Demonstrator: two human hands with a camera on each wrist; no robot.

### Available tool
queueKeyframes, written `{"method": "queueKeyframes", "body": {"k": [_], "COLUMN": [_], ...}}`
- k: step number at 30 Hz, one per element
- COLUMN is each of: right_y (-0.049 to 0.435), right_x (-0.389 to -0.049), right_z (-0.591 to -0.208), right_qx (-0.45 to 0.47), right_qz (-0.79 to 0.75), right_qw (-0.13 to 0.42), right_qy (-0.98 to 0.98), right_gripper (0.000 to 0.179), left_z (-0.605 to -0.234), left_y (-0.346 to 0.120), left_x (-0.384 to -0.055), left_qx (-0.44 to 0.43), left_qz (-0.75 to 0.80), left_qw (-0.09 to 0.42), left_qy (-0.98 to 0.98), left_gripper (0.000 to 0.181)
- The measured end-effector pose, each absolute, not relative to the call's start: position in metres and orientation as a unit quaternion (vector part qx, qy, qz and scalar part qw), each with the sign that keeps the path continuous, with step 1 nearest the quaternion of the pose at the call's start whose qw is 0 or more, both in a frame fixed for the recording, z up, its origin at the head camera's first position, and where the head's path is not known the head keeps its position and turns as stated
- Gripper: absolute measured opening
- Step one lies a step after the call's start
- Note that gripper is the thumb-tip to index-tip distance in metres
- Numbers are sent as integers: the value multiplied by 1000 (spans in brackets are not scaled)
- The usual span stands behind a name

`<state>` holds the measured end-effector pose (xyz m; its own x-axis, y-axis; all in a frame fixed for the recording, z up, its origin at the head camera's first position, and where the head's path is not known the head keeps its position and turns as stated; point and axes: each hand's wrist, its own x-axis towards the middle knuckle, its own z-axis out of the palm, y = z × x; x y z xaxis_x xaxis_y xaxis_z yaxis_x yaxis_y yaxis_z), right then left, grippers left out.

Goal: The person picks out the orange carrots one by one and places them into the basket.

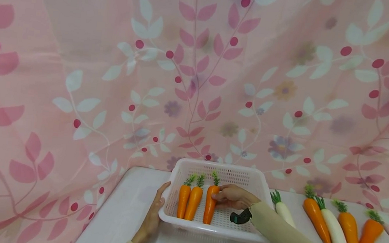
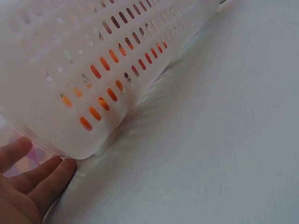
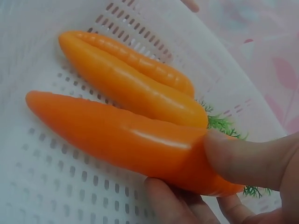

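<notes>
Pink leaf-print fabric [image 1: 196, 98] hangs behind a white perforated plastic basket [image 1: 222, 232] on a white table [image 1: 108, 215]. Inside the basket, the right hand [image 1: 235, 196] pinches an orange carrot [image 1: 209, 207] between thumb and curled fingers; two paired carrots [image 1: 194, 203] lie in its left part. At the basket's left end, the left hand [image 1: 152, 213] touches it with nearly straight, parted fingers. Right of the basket lie two white radishes [image 1: 334, 233] and three loose carrots [image 1: 349, 234].

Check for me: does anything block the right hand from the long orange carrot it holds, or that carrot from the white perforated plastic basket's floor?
Nothing visible does. The right hand grips the carrot directly; the slotted basket floor shows beside it. Two other orange carrots lie leftward, across a gap.
</notes>
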<state>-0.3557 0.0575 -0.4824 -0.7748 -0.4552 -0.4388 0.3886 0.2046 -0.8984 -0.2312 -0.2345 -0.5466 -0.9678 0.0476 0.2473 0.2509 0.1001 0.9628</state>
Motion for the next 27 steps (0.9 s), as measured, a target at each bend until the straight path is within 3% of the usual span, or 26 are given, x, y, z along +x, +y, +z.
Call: {"method": "queueKeyframes", "body": {"k": [13,27], "right_y": [51,47], "right_x": [-358,-355], "right_z": [-483,-486], "right_qx": [-58,-54], "right_qz": [-587,-556], "right_qw": [326,272], "right_qy": [738,783], "right_gripper": [45,44], "left_z": [-545,-546], "left_y": [-234,-234], "left_x": [-232,-232], "left_qx": [-99,-94], "left_qz": [-656,-656], "left_qw": [86,85], "left_qy": [-743,-744], "left_gripper": [55,55]}}
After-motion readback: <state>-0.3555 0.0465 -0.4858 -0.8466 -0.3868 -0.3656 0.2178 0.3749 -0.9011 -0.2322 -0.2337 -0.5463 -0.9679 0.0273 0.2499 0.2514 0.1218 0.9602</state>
